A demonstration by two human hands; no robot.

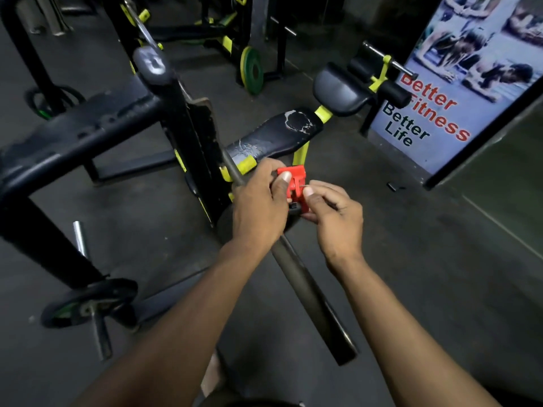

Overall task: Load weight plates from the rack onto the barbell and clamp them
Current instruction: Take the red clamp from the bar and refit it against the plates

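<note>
A dark barbell sleeve (308, 292) runs from the lower middle up toward the bench rack. A red clamp collar (295, 183) sits on the bar in the middle of the view. My left hand (258, 201) wraps around the collar from the left, thumb on its red face. My right hand (335, 214) pinches the collar's lever from the right. Just behind my left hand a dark plate (224, 227) is on the bar, mostly hidden by that hand. The thinner bar shaft (233, 168) continues up to the rack upright.
A black bench rack frame (88, 130) fills the left, with a steel peg (80, 237) and a small black plate (88, 301) on a lower peg. A worn bench pad (273, 136) lies behind. A green plate (252, 70) leans far back. A fitness poster (458, 83) stands right.
</note>
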